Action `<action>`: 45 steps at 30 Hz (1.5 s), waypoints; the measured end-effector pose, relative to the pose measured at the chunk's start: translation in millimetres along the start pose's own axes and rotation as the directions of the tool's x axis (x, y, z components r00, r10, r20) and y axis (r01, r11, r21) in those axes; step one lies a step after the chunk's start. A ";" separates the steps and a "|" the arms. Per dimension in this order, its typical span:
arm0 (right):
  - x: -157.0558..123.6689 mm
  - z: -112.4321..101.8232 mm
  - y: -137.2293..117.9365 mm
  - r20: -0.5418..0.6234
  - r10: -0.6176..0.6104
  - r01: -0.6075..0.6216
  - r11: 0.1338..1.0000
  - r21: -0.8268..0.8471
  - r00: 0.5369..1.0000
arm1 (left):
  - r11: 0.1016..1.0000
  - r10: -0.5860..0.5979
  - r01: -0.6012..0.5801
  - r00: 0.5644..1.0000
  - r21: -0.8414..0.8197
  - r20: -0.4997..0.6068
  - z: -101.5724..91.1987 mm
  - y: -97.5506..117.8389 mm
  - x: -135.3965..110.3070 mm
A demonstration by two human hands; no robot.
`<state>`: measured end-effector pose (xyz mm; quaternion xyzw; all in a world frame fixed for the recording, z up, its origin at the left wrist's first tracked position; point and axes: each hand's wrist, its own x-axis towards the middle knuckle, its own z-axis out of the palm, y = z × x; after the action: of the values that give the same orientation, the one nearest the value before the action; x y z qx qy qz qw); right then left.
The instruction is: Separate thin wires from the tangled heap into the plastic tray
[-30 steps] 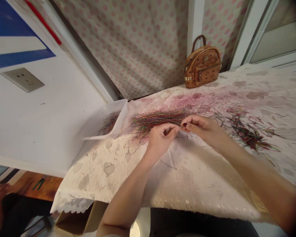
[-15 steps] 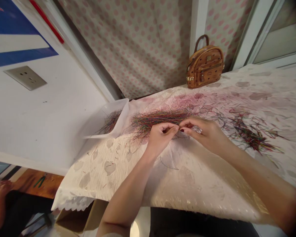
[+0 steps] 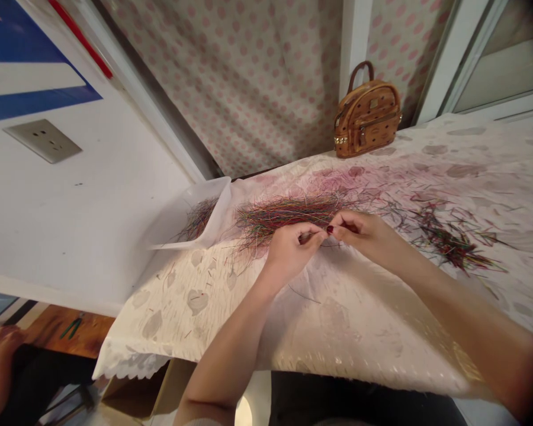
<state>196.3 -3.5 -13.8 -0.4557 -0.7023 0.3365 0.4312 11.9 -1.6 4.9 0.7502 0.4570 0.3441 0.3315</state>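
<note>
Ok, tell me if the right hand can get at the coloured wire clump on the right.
Probably yes: the right hand sits near the coloured wire clump, with only a few loose strands between them.

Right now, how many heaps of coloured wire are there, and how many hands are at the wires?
Wire heaps: 3 (tray heap, big heap, right heap)
Hands: 2 (left hand, right hand)
Total: 5
</note>
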 end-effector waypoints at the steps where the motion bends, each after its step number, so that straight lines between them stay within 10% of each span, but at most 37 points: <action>1: 0.2 -0.2 1.1 0.008 0.016 -0.017 1.000 0.012 1.000 | 0.999 0.006 -0.005 1.000 0.049 -0.001 -0.6 1.7 -0.5; 13: 0.1 -0.5 9.4 -0.013 0.009 -0.008 0.999 0.047 1.000 | 0.963 0.162 -0.160 0.987 0.217 0.010 -0.7 1.5 -1.3; 21: -0.9 -0.7 4.0 -0.005 -0.029 0.029 0.997 0.071 1.000 | 0.994 0.048 -0.051 0.998 0.101 0.029 -1.6 -0.8 0.3; 34: -1.5 -1.9 -0.3 0.146 0.156 -0.205 0.879 0.430 0.977 | 0.959 0.196 -0.206 0.978 0.196 0.072 0.6 -2.3 -0.5; 45: -1.8 0.3 -4.3 0.171 0.246 -0.299 0.814 0.498 0.954 | 0.958 -0.031 0.029 1.000 -0.284 -0.002 10.8 -8.3 1.2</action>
<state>194.8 -6.8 -10.8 -0.4016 -0.5334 0.5933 0.4497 17.4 0.5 -7.5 0.6869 0.4152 0.4033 0.4394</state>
